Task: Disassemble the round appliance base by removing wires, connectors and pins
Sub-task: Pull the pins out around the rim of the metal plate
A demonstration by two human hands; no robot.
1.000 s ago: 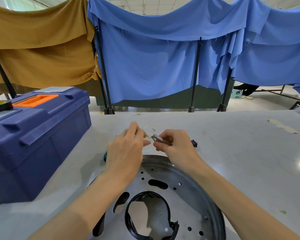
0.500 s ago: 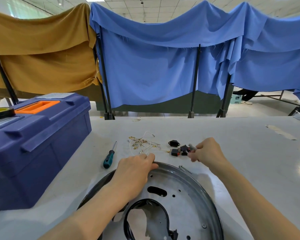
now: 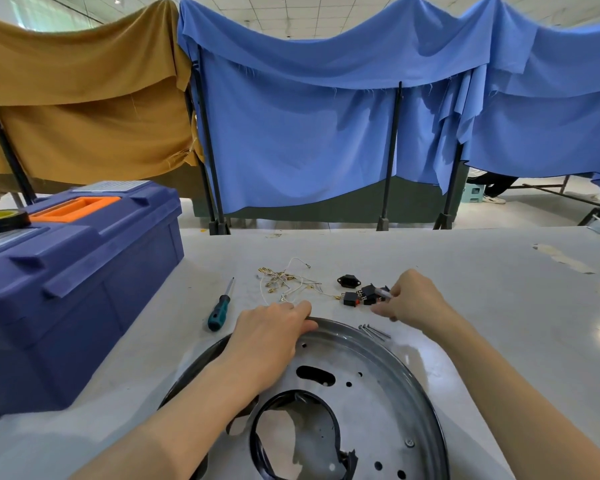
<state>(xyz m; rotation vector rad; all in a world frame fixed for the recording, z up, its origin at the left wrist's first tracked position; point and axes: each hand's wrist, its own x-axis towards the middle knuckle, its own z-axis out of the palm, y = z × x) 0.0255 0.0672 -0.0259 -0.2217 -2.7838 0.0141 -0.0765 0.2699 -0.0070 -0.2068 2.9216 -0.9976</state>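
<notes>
Bright overhead light — soft shadows, fisheye edges

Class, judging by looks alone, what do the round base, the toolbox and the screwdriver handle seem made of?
Base: likely pressed sheet metal, grey, shiny; it reflects light and has punched holes. Toolbox: moulded plastic, matt blue, orange handle. Screwdriver handle: plastic or rubber, teal and black; hard to tell.

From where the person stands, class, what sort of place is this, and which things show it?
Probably a workshop bay in a large hall: a blue toolbox and a screwdriver lie on a grey worktable, and cloth-draped partition frames screen it off behind.
</notes>
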